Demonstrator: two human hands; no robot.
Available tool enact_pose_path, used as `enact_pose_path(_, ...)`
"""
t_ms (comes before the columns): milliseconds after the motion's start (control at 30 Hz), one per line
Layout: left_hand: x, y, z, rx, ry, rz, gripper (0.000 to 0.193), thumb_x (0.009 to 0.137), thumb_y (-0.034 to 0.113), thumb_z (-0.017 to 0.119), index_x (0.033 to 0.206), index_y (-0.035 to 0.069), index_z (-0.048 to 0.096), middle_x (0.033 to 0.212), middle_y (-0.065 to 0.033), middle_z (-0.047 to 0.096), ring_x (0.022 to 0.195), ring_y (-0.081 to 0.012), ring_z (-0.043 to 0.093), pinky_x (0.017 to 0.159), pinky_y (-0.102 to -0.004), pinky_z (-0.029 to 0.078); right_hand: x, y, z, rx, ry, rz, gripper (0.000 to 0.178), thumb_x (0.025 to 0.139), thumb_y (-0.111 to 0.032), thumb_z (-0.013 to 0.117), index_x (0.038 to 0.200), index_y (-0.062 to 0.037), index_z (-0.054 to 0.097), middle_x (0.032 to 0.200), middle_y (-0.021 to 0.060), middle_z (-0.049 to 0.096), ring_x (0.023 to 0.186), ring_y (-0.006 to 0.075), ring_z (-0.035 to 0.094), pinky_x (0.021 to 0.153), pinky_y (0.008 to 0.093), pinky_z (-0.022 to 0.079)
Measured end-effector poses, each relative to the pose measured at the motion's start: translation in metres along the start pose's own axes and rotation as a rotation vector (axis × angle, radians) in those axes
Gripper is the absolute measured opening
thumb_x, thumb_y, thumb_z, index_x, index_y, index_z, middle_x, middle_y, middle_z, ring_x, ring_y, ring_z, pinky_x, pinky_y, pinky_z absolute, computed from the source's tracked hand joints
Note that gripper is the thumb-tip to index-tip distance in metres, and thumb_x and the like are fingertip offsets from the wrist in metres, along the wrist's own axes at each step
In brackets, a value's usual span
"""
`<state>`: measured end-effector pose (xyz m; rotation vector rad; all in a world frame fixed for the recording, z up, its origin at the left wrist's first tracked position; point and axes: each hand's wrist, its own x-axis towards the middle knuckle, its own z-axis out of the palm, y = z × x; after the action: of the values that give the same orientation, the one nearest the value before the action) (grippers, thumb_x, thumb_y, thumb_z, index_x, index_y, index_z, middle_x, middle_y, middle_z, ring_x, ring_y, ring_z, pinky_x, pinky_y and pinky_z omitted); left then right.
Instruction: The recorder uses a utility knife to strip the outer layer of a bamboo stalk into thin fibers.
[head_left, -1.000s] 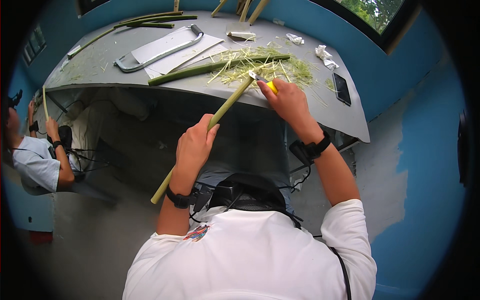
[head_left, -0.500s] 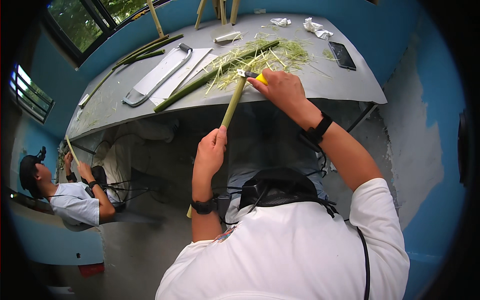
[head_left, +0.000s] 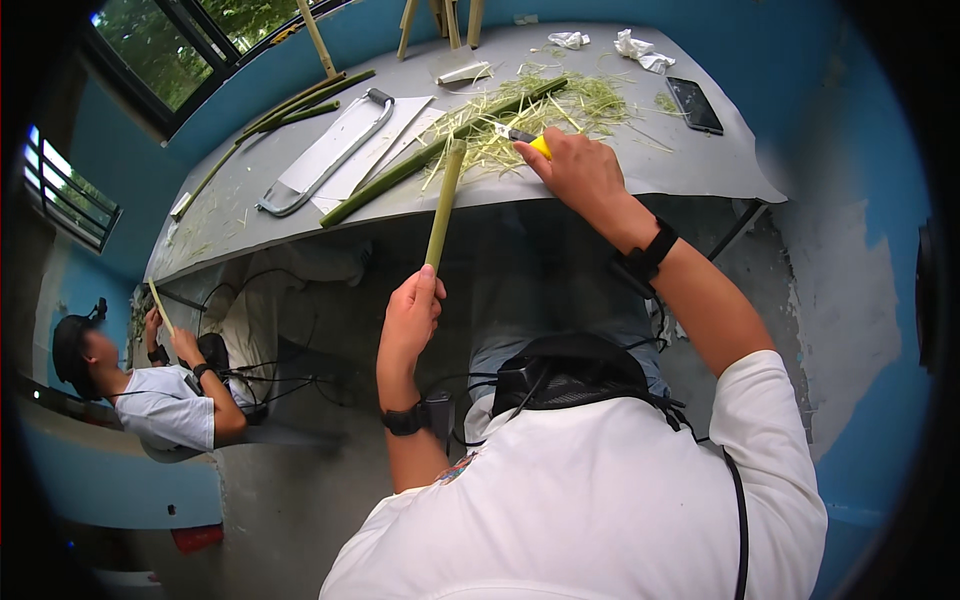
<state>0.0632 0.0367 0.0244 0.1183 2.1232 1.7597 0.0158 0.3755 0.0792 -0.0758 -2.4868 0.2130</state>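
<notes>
My left hand (head_left: 412, 312) is closed round a pale green bamboo stick (head_left: 445, 208), which slants up to the table's front edge. The stick's lower part is hidden behind my hand and forearm. In my right hand (head_left: 582, 172) is a utility knife (head_left: 540, 145) with a yellow handle, my fingers wrapped round it. Its blade points left over the shavings, apart from the stick's upper end. Behind both hands, a long green bamboo pole (head_left: 395, 178) lies diagonally on the grey table (head_left: 690, 170), among a heap of thin bamboo shavings (head_left: 590, 105).
Left of the pole, a hacksaw (head_left: 345, 155) rests on white sheets (head_left: 318, 160). More bamboo poles (head_left: 295, 105) lie farther left. A phone (head_left: 695, 106) and crumpled tissues (head_left: 645, 52) are at the right. Another person (head_left: 165, 400) sits at the left, holding a thin strip.
The knife has come off the stick's upper end and now sits to its right. The stick has shifted left and stands a little steeper. The whole view has moved slightly.
</notes>
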Motion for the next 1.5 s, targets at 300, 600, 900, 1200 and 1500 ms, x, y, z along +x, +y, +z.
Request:
enact_pose_path(300, 0.022, 0.022, 0.015, 0.246, 0.109, 0.295, 0.044, 0.121, 0.042, 0.051, 0.104, 0.003, 0.063, 0.075, 0.0004, 0.052, 0.060, -0.0078, 0.049, 0.055, -0.0277, 0.042, 0.001, -0.004, 0.003, 0.027, 0.031, 0.015, 0.061, 0.110, -0.065, 0.058, 0.090, -0.0081, 0.069, 0.073, 0.0144, 0.074, 0.065, 0.0362, 0.077, 0.057, 0.0465, 0.061)
enact_pose_path(600, 0.043, 0.025, 0.036, 0.305, 0.131, 0.338, 0.057, 0.123, 0.048, 0.040, 0.099, 0.000, 0.062, 0.077, -0.0078, 0.057, 0.071, -0.0183, 0.058, 0.068, -0.0364, 0.050, -0.002, 0.005, -0.004, 0.077, 0.102, -0.043, 0.066, 0.109, -0.068, 0.058, 0.083, -0.0080, 0.068, 0.064, 0.0151, 0.070, 0.060, 0.0362, 0.075, 0.054, 0.0464, 0.060)
enact_pose_path(900, 0.051, 0.028, 0.054, 0.423, 0.136, 0.432, 0.061, 0.122, 0.054, 0.040, 0.093, 0.003, 0.059, 0.074, -0.0030, 0.052, 0.067, -0.0124, 0.050, 0.062, -0.0327, 0.042, -0.002, 0.007, -0.013, 0.140, 0.058, -0.088, 0.068, 0.106, -0.070, 0.061, 0.078, -0.0080, 0.068, 0.064, 0.0156, 0.069, 0.060, 0.0375, 0.074, 0.055, 0.0474, 0.059)
enact_pose_path(1200, 0.042, 0.027, 0.062, 0.563, 0.258, 0.450, 0.065, 0.122, 0.053, 0.039, 0.095, -0.001, 0.062, 0.073, -0.0114, 0.056, 0.067, -0.0232, 0.057, 0.066, -0.0399, 0.047, 0.003, 0.014, 0.003, 0.124, 0.084, -0.061, 0.071, 0.106, -0.071, 0.061, 0.073, -0.0077, 0.066, 0.061, 0.0167, 0.066, 0.060, 0.0415, 0.071, 0.056, 0.0513, 0.057)
enact_pose_path(1500, 0.021, 0.032, 0.063, 0.572, 0.267, 0.400, 0.062, 0.122, 0.048, 0.039, 0.095, -0.002, 0.063, 0.076, -0.0240, 0.060, 0.072, -0.0482, 0.060, 0.069, -0.0510, 0.050, -0.001, 0.014, 0.009, 0.047, 0.135, -0.088, 0.066, 0.105, -0.069, 0.064, 0.075, -0.0097, 0.067, 0.063, 0.0138, 0.068, 0.059, 0.0373, 0.072, 0.056, 0.0473, 0.059)
